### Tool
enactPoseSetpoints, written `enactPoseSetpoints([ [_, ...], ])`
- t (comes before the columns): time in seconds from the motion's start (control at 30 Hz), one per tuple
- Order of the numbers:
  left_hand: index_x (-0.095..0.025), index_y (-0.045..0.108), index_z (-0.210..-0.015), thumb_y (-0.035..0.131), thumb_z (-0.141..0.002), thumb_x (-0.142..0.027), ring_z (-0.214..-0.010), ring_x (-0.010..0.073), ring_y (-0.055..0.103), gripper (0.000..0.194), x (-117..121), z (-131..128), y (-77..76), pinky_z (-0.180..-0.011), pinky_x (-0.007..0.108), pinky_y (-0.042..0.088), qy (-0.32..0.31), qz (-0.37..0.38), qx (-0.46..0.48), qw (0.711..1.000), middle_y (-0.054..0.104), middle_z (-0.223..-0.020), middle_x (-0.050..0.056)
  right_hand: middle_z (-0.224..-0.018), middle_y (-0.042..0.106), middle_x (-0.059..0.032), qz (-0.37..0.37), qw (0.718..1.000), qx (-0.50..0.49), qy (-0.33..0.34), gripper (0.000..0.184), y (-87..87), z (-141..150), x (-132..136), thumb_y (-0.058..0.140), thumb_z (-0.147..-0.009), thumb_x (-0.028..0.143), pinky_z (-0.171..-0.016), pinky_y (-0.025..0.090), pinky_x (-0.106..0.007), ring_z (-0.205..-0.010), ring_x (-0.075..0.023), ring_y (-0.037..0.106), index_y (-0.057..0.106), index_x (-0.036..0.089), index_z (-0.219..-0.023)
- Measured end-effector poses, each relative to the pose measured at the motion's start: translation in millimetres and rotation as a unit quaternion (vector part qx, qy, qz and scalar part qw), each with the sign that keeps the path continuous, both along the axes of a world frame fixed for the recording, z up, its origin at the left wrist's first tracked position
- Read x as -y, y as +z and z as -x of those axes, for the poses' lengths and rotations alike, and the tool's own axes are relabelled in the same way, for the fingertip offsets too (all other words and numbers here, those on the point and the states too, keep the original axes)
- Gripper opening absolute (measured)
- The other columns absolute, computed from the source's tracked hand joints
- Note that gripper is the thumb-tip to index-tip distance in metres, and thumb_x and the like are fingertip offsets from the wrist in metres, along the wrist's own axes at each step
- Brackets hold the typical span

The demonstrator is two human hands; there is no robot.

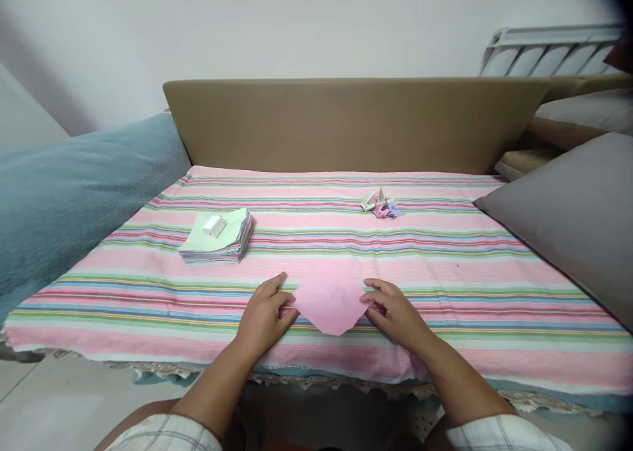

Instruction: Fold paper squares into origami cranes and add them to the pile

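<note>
A sheet of pink paper [332, 300] is held near the front of the striped cloth, its lower edge curving toward me. My left hand [267, 311] pinches its left corner between thumb and fingers. At the opposite corner, my right hand [393, 309] grips the sheet in the same way. Left of my hands lies a stack of coloured paper [217, 240], pale green on top, with a small white block [214, 226] resting on it. Farther back sit several small folded paper pieces [382, 204] in green, pink and purple, bunched together.
The striped cloth [306, 220] covers a seat with a brown backrest [341, 124] behind it. A blue cushion [89, 194] borders the left side, and a grey pillow [573, 213] the right. A white rail [554, 49] shows beyond the backrest.
</note>
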State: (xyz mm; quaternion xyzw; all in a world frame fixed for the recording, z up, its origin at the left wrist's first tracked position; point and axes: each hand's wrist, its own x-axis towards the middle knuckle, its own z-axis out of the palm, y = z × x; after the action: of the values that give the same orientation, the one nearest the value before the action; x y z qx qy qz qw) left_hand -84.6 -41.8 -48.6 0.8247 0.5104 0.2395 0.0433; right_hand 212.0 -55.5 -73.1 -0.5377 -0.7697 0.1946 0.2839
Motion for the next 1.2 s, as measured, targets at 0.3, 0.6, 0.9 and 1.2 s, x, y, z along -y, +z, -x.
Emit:
enactPoseSetpoints([
  [0.3, -0.024, 0.069, -0.078, 0.054, -0.082, -0.036, -0.112, 0.025, 0.05, 0.02, -5, 2, -1.7, -0.092, 0.043, 0.042, 0.017, 0.014, 0.024, 0.999, 0.054, -0.125, 0.008, -0.12, 0.054, -0.0081, -0.014, 0.999, -0.013, -0.038, 0.024, 2.0, 0, -3, 0.048, -0.085, 0.036, -0.093, 0.04, -0.041, -0.114, -0.0254, 0.046, 0.069, 0.025, -0.085],
  [0.6, -0.02, 0.059, -0.065, 0.053, -0.081, -0.039, -0.115, 0.0249, 0.048, 0.026, -10, 0, 5.3, -0.09, 0.041, 0.042, 0.011, 0.062, 0.015, 0.998, 0.06, -0.114, 0.008, -0.118, 0.055, -0.0095, -0.018, 0.998, -0.006, -0.061, 0.03, 2.7, 3, -4, 0.044, -0.086, 0.039, -0.094, 0.038, -0.041, -0.114, -0.0249, 0.045, 0.065, 0.021, -0.075],
  [0.9, -0.019, 0.053, -0.056, 0.052, -0.08, -0.035, -0.111, 0.0242, 0.05, 0.029, -7, -6, 6.0, -0.087, 0.04, 0.043, 0.022, 0.043, 0.015, 0.999, 0.062, -0.103, 0.007, -0.112, 0.056, -0.0106, -0.012, 0.996, -0.004, -0.092, 0.03, 2.4, 9, -7, 0.048, -0.083, 0.04, -0.093, 0.037, -0.042, -0.11, -0.0251, 0.046, 0.059, 0.02, -0.064],
  [1.2, -0.022, 0.059, -0.094, 0.051, -0.08, -0.022, -0.121, 0.0286, 0.042, 0.016, 9, -28, 8.5, -0.102, 0.055, 0.024, 0.046, -0.062, -0.061, 0.995, 0.052, -0.129, 0.008, -0.11, 0.056, -0.0099, 0.003, 0.995, 0.003, -0.103, 0.028, 6.5, 12, -4, 0.05, -0.081, 0.038, -0.091, 0.037, -0.041, -0.111, -0.0257, 0.045, 0.055, 0.02, -0.06],
])
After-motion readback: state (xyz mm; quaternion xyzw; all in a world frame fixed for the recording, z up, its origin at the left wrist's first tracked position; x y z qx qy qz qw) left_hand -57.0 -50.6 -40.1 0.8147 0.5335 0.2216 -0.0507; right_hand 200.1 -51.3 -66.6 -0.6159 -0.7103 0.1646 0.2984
